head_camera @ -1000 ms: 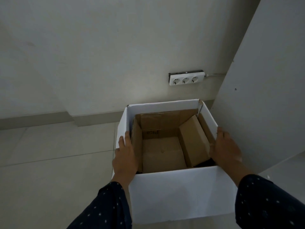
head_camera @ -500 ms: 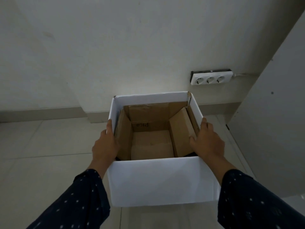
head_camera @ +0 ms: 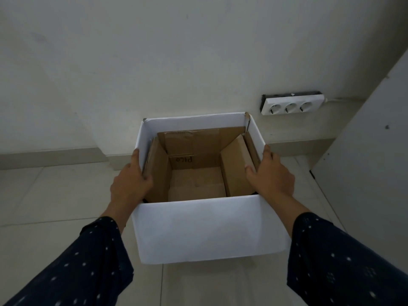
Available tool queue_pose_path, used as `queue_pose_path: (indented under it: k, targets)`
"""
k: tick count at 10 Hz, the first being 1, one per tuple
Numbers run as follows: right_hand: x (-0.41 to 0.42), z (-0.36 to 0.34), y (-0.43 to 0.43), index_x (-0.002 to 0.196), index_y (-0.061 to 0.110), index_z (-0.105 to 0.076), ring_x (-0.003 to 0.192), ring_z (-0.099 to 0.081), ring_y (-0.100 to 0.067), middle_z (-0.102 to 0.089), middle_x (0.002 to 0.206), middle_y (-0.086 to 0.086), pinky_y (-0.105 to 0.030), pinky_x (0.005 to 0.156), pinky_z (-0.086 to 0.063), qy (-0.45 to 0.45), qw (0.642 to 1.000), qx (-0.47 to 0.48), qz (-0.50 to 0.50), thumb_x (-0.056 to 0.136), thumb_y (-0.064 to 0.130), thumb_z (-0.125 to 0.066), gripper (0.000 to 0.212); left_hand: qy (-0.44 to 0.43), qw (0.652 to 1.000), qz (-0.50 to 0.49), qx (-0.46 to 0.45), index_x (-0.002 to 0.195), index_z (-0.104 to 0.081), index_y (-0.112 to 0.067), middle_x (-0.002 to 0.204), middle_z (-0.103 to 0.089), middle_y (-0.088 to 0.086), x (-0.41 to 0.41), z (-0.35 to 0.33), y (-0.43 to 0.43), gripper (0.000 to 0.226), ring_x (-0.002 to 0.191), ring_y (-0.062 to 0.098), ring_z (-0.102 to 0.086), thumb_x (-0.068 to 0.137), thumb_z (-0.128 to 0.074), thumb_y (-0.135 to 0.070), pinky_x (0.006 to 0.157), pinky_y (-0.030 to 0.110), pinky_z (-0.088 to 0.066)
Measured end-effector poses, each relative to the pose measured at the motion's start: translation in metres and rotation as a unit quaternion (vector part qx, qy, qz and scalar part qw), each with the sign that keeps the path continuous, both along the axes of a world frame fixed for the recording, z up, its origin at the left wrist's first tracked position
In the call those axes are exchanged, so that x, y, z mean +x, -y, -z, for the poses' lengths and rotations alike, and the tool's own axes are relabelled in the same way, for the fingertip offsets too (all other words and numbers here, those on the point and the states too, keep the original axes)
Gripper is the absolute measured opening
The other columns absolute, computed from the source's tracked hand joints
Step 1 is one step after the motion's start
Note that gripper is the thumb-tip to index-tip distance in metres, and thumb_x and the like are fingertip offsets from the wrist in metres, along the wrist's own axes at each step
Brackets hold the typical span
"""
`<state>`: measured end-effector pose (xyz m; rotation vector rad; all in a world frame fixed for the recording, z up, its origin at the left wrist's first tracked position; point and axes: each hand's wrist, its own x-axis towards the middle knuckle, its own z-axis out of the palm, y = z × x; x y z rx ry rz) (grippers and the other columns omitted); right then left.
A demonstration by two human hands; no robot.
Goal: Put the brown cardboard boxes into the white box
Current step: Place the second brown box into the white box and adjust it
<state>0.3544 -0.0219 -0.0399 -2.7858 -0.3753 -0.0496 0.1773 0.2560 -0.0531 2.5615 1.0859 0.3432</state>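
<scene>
The white box is open at the top, and I hold it by its two side walls above the tiled floor. My left hand grips the left wall, thumb hooked over the rim. My right hand grips the right wall the same way. Inside, brown cardboard lines the back and left walls. A brown cardboard box leans against the right inner wall, and another brown box lies flat on the bottom.
A white triple wall socket sits on the wall behind the box to the right. A white panel stands at the right. A skirting board runs along the wall's foot over pale floor tiles.
The white box has shifted left in view and away from the right panel, with both hands holding its sides throughout. The socket now appears farther right.
</scene>
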Motion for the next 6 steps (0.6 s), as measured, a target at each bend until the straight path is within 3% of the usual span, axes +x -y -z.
queue_pose_path:
  k: [3, 4, 5, 6]
  targets:
    - [0.009, 0.000, -0.007, 0.150, 0.018, -0.014, 0.112, -0.057, -0.034, -0.042, 0.144, -0.013, -0.036, 0.070, -0.043, -0.003, 1.000, 0.007, 0.007, 0.087, 0.053, -0.050, 0.081, 0.036, 0.999, -0.018, -0.006, 0.148, -0.019, -0.027, 0.109, -0.063, 0.014, 0.006, -0.004, -0.002, 0.074, 0.086, 0.032, -0.061, 0.085, -0.056, -0.035, 0.066, 0.035, -0.044]
    - [0.008, -0.001, -0.004, 0.151, 0.018, -0.009, 0.112, -0.055, -0.033, -0.039, 0.144, -0.014, -0.036, 0.069, -0.043, -0.020, 1.000, -0.002, -0.018, 0.088, 0.051, -0.051, 0.083, 0.090, 0.994, -0.065, 0.008, 0.138, -0.039, -0.024, 0.111, -0.064, 0.011, -0.003, -0.013, 0.012, 0.054, 0.090, 0.032, -0.061, 0.086, -0.053, -0.031, 0.071, 0.038, -0.047]
    - [0.007, -0.016, 0.001, 0.152, 0.017, -0.005, 0.124, -0.044, -0.037, -0.029, 0.151, -0.014, -0.045, 0.086, -0.046, -0.078, 0.997, -0.014, -0.024, 0.089, 0.050, -0.049, 0.083, 0.086, 0.993, -0.079, 0.032, 0.132, -0.046, -0.019, 0.116, -0.063, 0.012, -0.011, -0.032, 0.026, 0.045, 0.098, 0.032, -0.061, 0.089, -0.052, -0.029, 0.077, 0.041, -0.048]
    - [0.002, -0.042, -0.003, 0.150, 0.016, -0.016, 0.132, -0.035, -0.036, -0.023, 0.154, -0.012, -0.051, 0.104, -0.037, -0.046, 0.996, -0.039, -0.071, 0.092, 0.046, -0.046, 0.072, 0.103, 0.993, -0.027, 0.057, 0.131, -0.050, -0.015, 0.110, -0.067, 0.012, -0.008, -0.055, 0.040, 0.045, 0.093, 0.032, -0.063, 0.087, -0.054, -0.023, 0.076, 0.039, -0.048]
